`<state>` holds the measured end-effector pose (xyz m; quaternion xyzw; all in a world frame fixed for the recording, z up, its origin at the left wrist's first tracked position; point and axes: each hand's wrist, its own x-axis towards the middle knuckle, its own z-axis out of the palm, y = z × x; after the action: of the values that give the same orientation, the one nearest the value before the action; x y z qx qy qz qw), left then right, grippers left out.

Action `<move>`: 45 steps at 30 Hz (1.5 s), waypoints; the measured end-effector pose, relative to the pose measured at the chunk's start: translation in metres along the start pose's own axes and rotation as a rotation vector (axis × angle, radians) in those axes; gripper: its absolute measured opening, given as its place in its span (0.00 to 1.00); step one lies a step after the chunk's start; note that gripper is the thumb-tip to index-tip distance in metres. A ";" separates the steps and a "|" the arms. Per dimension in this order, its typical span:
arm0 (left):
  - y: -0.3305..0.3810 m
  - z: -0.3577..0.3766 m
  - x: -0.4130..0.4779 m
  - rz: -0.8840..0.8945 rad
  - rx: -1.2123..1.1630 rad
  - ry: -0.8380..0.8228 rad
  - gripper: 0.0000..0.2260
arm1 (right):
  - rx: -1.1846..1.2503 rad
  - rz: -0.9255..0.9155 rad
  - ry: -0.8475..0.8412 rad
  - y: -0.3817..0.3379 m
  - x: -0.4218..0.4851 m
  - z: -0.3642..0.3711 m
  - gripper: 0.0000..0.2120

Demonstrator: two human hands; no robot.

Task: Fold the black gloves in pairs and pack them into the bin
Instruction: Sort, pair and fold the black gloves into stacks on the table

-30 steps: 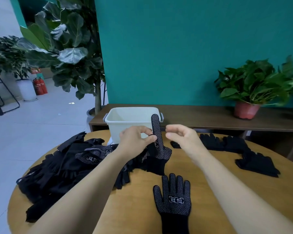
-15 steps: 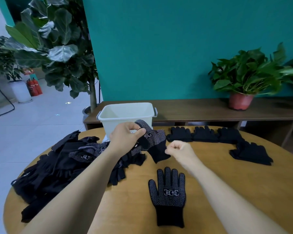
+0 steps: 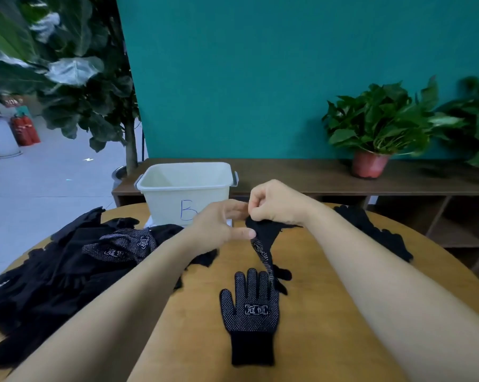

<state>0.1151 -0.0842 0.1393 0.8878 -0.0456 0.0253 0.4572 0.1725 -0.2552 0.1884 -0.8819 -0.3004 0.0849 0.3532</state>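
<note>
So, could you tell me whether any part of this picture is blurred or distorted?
Head view: the flat glove is sharp, its dots legible; the large-leaved plant at left and the potted plant at right are smeared; the wide lens stretches both forearms toward the bottom corners; light is soft, without glare.

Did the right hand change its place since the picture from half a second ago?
Yes. The right hand went up and forward: earlier below the bin, now level with its front wall, beside its right corner, pinching the hanging glove.

Bin [image 3: 166, 201] shows blue "B"; flat glove [image 3: 250, 319] reads, seemingly, "冠恒".
</note>
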 end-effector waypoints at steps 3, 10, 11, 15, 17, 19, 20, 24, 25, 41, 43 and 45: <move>0.002 0.012 0.005 0.010 -0.083 0.000 0.11 | 0.056 -0.003 0.039 0.006 -0.005 -0.004 0.04; 0.015 0.017 0.001 -0.030 -0.275 0.006 0.07 | 0.398 0.103 0.028 0.059 -0.035 0.003 0.10; 0.014 0.017 0.000 -0.028 -0.296 0.002 0.08 | 0.385 0.125 0.033 0.063 -0.039 0.009 0.06; 0.004 0.016 -0.002 -0.052 -0.325 -0.034 0.09 | 0.471 0.104 0.073 0.074 -0.041 0.021 0.17; -0.006 0.015 -0.002 -0.069 -0.309 -0.036 0.09 | 0.504 0.104 0.046 0.075 -0.038 0.020 0.14; -0.015 0.016 0.000 -0.086 -0.307 -0.042 0.07 | 0.476 0.121 0.018 0.083 -0.031 0.023 0.14; -0.019 0.017 0.002 -0.093 -0.304 -0.045 0.08 | 0.461 0.136 0.010 0.087 -0.027 0.025 0.14; -0.032 0.020 0.018 -0.114 -0.295 -0.058 0.07 | 0.455 0.180 0.018 0.103 -0.013 0.032 0.13; -0.036 0.020 0.023 -0.120 -0.297 -0.058 0.07 | 0.457 0.187 0.022 0.106 -0.008 0.033 0.14; -0.078 0.028 0.079 -0.168 -0.215 -0.078 0.11 | 0.370 0.310 0.038 0.130 0.032 0.046 0.14; -0.087 0.033 0.073 -0.191 -0.167 -0.110 0.12 | 0.364 0.335 0.021 0.132 0.026 0.053 0.15; -0.089 0.034 0.069 -0.191 -0.157 -0.114 0.12 | 0.356 0.337 0.028 0.127 0.023 0.054 0.15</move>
<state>0.1927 -0.0642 0.0534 0.8496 0.0114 -0.0723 0.5223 0.2311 -0.2837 0.0647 -0.8446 -0.1246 0.1818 0.4879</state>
